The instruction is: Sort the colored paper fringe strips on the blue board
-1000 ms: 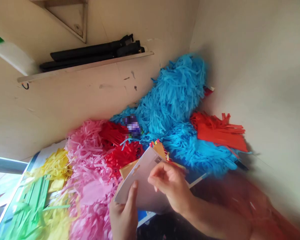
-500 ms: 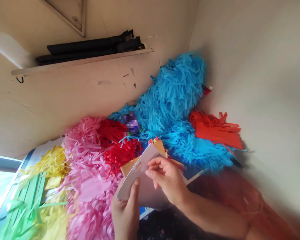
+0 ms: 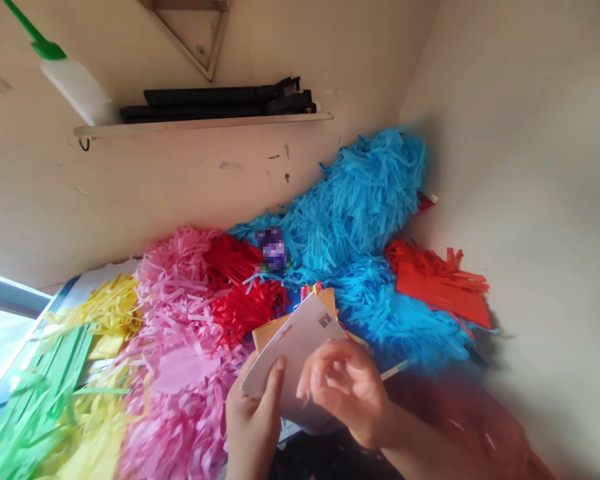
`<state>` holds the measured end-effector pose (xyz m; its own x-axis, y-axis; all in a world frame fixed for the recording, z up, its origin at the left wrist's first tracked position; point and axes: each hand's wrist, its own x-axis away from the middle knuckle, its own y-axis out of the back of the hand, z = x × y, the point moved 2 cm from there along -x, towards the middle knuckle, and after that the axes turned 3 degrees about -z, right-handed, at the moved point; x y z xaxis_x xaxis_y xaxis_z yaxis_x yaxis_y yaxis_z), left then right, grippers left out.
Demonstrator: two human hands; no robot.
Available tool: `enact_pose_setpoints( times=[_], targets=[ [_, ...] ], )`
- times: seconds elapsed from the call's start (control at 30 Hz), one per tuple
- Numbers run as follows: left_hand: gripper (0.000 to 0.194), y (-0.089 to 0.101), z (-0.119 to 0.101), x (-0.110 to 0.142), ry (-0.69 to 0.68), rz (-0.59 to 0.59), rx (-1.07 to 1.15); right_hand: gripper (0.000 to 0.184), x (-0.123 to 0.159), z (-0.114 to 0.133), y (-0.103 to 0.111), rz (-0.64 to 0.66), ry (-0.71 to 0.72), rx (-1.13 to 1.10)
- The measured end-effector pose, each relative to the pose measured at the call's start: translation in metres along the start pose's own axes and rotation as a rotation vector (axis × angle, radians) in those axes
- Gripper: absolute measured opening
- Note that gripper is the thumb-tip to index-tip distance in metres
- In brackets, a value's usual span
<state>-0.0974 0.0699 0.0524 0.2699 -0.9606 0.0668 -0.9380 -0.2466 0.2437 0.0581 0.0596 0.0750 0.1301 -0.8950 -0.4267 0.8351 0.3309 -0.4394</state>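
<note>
Just below the middle of the head view, toward six o'clock, a white card is held at a tilt. Clamped on its edge between seven and eight o'clock is the left hand, thumb flat across the face. The right hand hovers over the card's four o'clock side, fingers curled; whether they pinch anything, I cannot tell. Tan paper pokes out from behind the card.

Taking the card as the dial's centre, blue fringe piles up at one o'clock, orange-red paper lies at two, red fringe sits between ten and eleven, and pink fringe spreads around nine. Green strips lie farther out at nine. Up at eleven o'clock, a wall shelf carries black objects.
</note>
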Motion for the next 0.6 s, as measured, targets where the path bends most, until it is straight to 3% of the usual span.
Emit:
enact_pose_setpoints(
  times=[0.2,0.37,0.5,0.6],
  targets=[
    [0.043,-0.002,-0.001,-0.001,-0.043,0.047,0.015,0.038,-0.007,-0.008,0.006,-0.074,-0.159,-0.293],
    [0.034,-0.01,-0.008,-0.001,-0.05,0.061,0.045,0.044,-0.005,-0.016,-0.009,-0.045,-0.344,-0.473],
    [0.025,-0.017,-0.016,0.001,0.004,0.089,0.149,0.044,0.008,-0.023,-0.021,0.101,-0.416,-0.356],
    [0.024,-0.017,-0.017,0.0,-0.034,0.069,0.187,0.043,0.015,-0.024,-0.017,0.12,-0.39,-0.259]
  ],
)
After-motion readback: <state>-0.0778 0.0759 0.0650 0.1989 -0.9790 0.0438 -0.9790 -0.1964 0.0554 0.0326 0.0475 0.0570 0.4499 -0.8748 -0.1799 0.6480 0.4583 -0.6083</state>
